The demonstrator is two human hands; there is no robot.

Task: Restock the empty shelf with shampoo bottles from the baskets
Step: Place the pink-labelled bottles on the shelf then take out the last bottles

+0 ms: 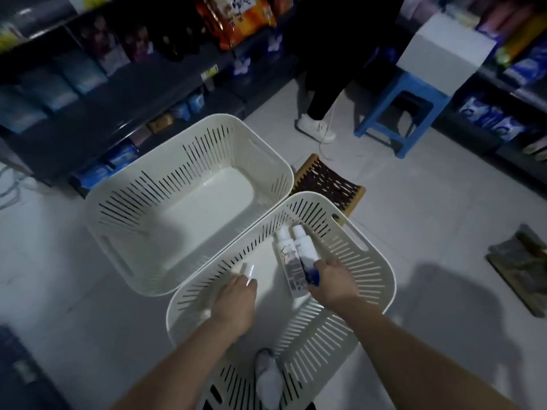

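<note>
Both hands reached into the near basket on the floor. The right hand had its fingers curled round the lower end of a blue-and-white shampoo bottle, which pointed its cap toward the basket's far corner. A white shampoo bottle lay touching its left side. Near the basket's left wall, the left hand bent its fingertips onto a small pale bottle; whether they gripped it could not be told. The far basket touched the near one's rim.
</note>
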